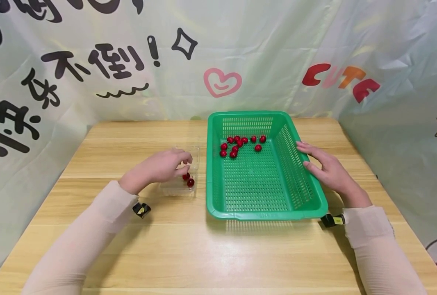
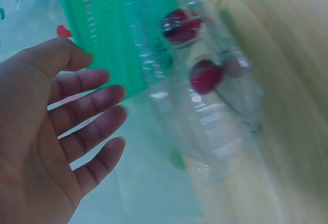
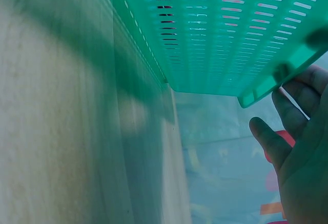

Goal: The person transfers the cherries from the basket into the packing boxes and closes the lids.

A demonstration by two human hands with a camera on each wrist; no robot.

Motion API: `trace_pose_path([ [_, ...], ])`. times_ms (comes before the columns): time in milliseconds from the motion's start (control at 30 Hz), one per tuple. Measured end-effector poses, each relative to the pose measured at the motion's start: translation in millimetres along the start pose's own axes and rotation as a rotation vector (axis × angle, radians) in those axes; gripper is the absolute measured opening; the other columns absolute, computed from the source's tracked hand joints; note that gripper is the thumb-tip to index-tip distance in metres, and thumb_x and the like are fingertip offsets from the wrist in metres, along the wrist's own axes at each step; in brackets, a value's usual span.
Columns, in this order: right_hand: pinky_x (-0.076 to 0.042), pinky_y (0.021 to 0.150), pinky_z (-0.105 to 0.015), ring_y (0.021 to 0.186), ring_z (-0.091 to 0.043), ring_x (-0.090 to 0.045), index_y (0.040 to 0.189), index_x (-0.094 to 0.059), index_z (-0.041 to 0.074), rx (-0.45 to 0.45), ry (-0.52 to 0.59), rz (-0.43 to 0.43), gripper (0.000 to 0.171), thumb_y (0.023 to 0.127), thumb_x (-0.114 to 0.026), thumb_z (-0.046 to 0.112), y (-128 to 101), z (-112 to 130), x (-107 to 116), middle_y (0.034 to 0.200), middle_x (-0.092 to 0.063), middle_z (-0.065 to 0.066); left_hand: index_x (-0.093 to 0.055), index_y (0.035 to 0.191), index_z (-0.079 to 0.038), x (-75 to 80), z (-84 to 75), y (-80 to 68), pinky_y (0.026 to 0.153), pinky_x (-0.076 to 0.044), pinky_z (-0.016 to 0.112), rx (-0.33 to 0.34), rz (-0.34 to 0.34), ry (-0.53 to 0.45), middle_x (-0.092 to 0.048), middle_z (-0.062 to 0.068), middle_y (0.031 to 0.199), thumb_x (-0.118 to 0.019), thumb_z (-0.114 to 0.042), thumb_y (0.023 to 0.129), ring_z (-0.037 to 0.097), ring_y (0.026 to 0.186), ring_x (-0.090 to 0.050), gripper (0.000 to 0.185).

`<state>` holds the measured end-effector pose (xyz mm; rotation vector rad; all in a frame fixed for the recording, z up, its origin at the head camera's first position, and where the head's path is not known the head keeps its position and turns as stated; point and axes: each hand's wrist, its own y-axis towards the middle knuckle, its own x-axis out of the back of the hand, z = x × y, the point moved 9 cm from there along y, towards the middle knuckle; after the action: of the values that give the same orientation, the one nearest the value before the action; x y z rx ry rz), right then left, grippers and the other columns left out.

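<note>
Red cherries [image 1: 190, 182] in the clear box [image 1: 170, 191] lie just below the thumb tip of the left hand [image 1: 163, 166] — the nearer one, its fingers parted and empty. The right hand [image 1: 327, 170] rests its fingers on the green basket [image 1: 266, 215].

Left hand [image 1: 167, 165] with fingers [image 2: 92, 105] loosely bent, right hand [image 1: 328, 171] outstretched, thumb [image 3: 270, 138] apart

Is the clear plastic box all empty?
No, it isn't empty: at least two red cherries show through the clear plastic box in the left wrist view.
</note>
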<state>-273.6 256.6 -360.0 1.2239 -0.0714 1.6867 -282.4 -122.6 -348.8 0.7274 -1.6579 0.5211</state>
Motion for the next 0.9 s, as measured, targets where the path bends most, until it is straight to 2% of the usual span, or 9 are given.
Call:
trace_pose_path([
  [233, -0.021, 0.109, -0.016, 0.142, -0.024, -0.031, 0.14, -0.051, 0.002, 0.007, 0.001, -0.003, 0.049, 0.092, -0.061, -0.002, 0.7, 0.0, 0.3, 0.149, -0.043, -0.012, -0.064, 0.113, -0.005, 16.1, -9.5, 12.4, 0.09, -0.047, 0.042, -0.018, -0.045, 0.007, -0.063, 0.008, 0.11, -0.057, -0.023, 0.097, 0.026, 0.1, -0.058, 0.025],
  [533, -0.021, 0.108, -0.016, 0.141, -0.027, -0.033, 0.139, -0.051, 0.001, 0.012, -0.011, -0.003, 0.047, 0.093, -0.06, -0.001, -0.3, -1.8, -0.2, 0.148, -0.044, -0.013, -0.061, 0.12, -0.006, 31.6, -17.4, 31.5, 0.095, -0.042, 0.044, -0.01, -0.079, 0.048, -0.059, 0.01, 0.118, -0.053, -0.029, 0.097, 0.029, 0.107, -0.054, 0.034],
  [900, -0.021, 0.109, -0.017, 0.142, -0.017, -0.03, 0.138, -0.051, 0.0, 0.021, 0.002, -0.007, 0.048, 0.091, -0.061, -0.004, 0.3, -0.1, 0.0, 0.147, -0.045, -0.014, -0.055, 0.128, -0.01, 41.0, -22.8, 59.8, 0.1, -0.039, 0.043, 0.04, -0.038, 0.05, -0.056, 0.009, 0.125, -0.05, -0.04, 0.099, 0.028, 0.115, -0.051, 0.042],
])
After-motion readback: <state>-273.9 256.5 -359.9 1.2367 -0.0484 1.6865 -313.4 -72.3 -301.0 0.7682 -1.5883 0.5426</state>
